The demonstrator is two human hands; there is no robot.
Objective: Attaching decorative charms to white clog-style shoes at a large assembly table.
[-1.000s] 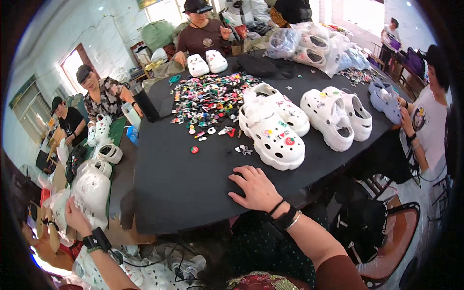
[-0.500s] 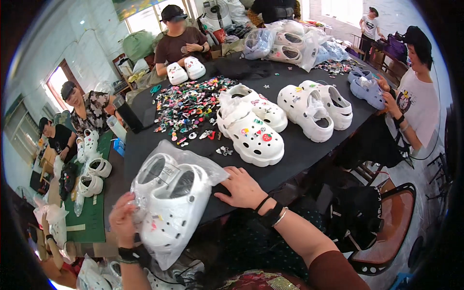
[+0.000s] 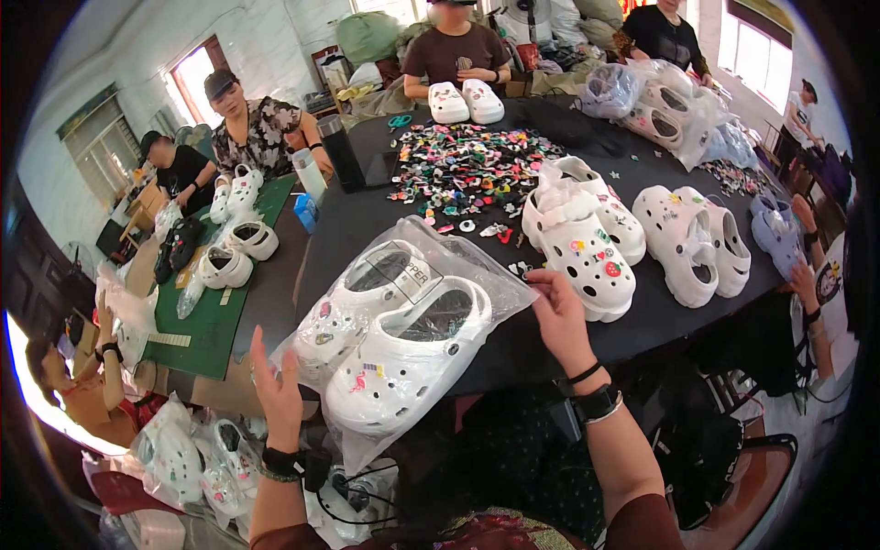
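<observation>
A pair of white clogs (image 3: 385, 403) with colourful charms lies inside a clear plastic bag (image 3: 500, 280) at the near edge of the black table. My right hand (image 3: 564, 321) pinches the bag's right corner between thumb and fingers. On the other side, my left hand (image 3: 278, 390) is open, its fingers stretched upward close beside the bag's left edge. Just beyond my right hand, a charm-covered white clog (image 3: 587, 266) stands with its mate. To its right is another pair of white clogs (image 3: 674, 243).
A heap of small colourful shoe charms (image 3: 472, 170) spreads behind the bag. A dark bottle (image 3: 339, 151) stands at the table's left side, near a green cutting mat (image 3: 206, 344). Bagged clogs (image 3: 179, 449) lie low at left. Several co-workers surround the tables.
The view has swung left, so the scene sits further right. My right hand has gone from spread fingers to pinching the bag's corner. My left fingers have straightened beside the bag.
</observation>
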